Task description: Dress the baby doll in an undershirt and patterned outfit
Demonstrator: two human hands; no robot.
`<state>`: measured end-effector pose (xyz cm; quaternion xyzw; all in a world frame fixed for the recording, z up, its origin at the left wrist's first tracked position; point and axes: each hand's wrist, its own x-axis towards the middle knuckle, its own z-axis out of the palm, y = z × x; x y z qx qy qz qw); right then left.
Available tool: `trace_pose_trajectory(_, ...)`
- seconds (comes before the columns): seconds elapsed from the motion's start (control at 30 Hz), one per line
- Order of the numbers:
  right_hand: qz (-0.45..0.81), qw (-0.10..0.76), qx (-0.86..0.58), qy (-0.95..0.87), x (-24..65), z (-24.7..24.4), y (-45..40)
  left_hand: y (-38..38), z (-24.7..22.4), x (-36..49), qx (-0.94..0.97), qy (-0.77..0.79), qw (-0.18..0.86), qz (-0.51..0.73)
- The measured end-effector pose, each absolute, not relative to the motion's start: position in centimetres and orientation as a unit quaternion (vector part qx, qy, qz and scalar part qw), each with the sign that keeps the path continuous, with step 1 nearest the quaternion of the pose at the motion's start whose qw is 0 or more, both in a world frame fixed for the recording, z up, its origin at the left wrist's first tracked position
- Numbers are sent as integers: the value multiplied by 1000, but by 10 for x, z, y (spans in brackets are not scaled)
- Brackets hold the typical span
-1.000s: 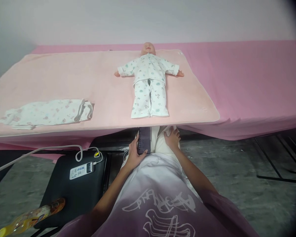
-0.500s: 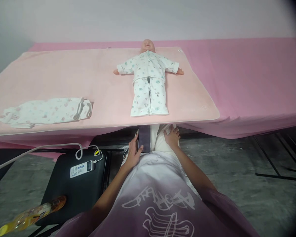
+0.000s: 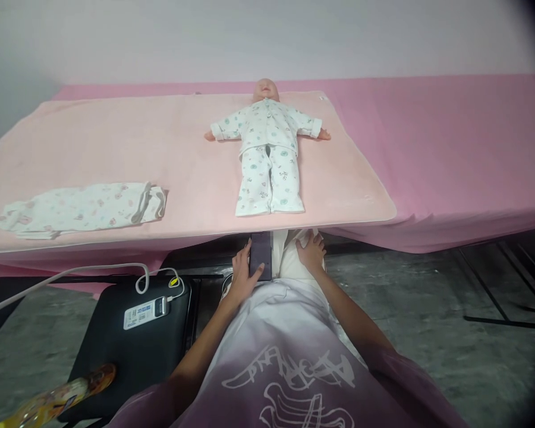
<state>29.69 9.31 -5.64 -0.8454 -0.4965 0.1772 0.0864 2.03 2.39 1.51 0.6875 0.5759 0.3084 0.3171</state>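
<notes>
My left hand (image 3: 244, 274) is closed round the left side of a dark phone (image 3: 261, 255) resting on my lap, its thumb on the phone's face. My right hand (image 3: 311, 252) lies with spread fingers on my right thigh, holding nothing. Beyond the table's front edge, a doll (image 3: 268, 128) in a white printed top and trousers lies on its back, arms stretched out, on a peach mat (image 3: 191, 160). Folded white printed clothes (image 3: 84, 208) lie on the mat at the left. Neither hand touches the doll or the clothes.
A pink cloth (image 3: 450, 142) covers the table under the mat. On a black stool (image 3: 129, 351) at the lower left are a white power bank (image 3: 145, 313) with a cable and a tipped bottle (image 3: 57, 401). Black metal legs (image 3: 494, 297) stand at the right.
My left thumb has shifted slightly further over the phone. The view has tilted a little, so the table and stool appear slightly lower. My right hand rests as before.
</notes>
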Motion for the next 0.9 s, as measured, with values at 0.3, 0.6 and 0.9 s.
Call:
trace_pose_trajectory(0.3, 173, 79, -847, -496, 296, -56, 94, 13, 6, 19, 730, 548, 276, 300)
trace_pose_trajectory(0.6, 177, 83, -847, -494, 297, -56, 93, 11, 7, 14, 702, 554, 323, 310)
trace_pose_trajectory(0.9, 182, 81, -846, -494, 294, -44, 92, -6, 5, 7, 702, 554, 314, 319)
